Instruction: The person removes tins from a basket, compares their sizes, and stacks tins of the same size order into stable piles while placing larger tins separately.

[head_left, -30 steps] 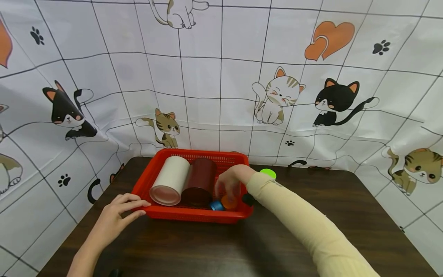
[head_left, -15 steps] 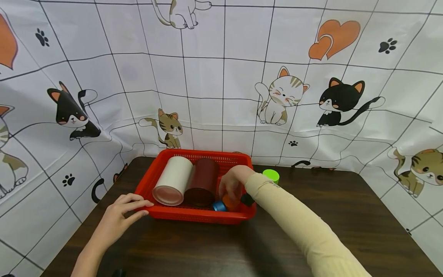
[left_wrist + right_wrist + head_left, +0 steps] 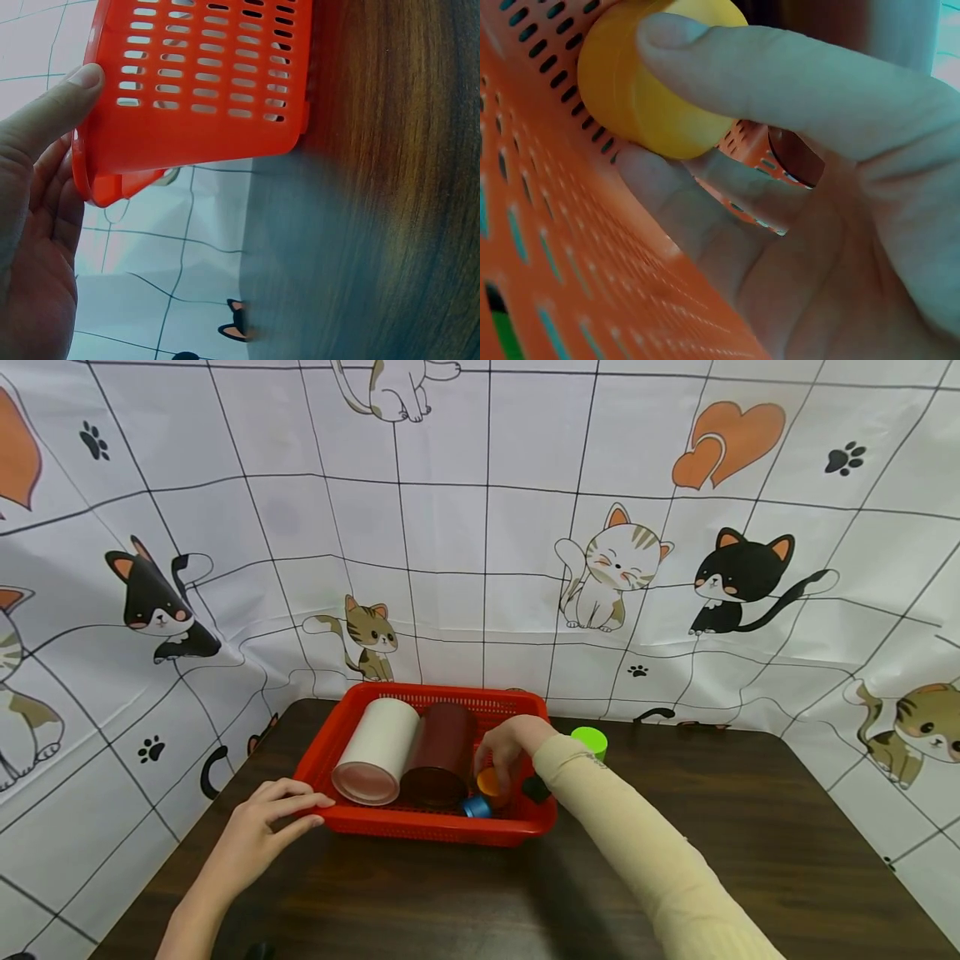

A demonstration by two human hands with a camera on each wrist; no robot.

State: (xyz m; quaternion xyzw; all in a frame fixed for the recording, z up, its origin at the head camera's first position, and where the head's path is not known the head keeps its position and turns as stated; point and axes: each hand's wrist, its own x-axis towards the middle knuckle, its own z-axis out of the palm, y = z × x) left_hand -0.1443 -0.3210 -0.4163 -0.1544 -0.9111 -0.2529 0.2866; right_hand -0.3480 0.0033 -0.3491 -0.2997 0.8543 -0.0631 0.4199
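Note:
A red perforated plastic basket (image 3: 420,828) stands on the dark wooden table. My left hand (image 3: 258,831) grips its front left corner; in the left wrist view the thumb (image 3: 88,75) lies on the rim with fingers behind it. Inside the basket, my right hand (image 3: 508,747) holds a short orange-yellow cylinder (image 3: 611,82) between thumb and fingers, close to the perforated side. A small blue cylinder (image 3: 477,807) lies just in front of that hand. To the left, a dark red canister (image 3: 441,747) and a white canister (image 3: 378,743) lie side by side.
Behind the right sleeve (image 3: 622,802), a bright green round top (image 3: 590,741) shows beyond the basket's right side. A black object (image 3: 536,789) peeks out at the basket's right edge. A white sheet (image 3: 450,568) printed with cats hangs behind the table (image 3: 720,810).
The right hand has shifted the orange-yellow cylinder slightly up and back, away from the blue one, and its round end shows more. The left hand stays on the rim. The view has shifted slightly.

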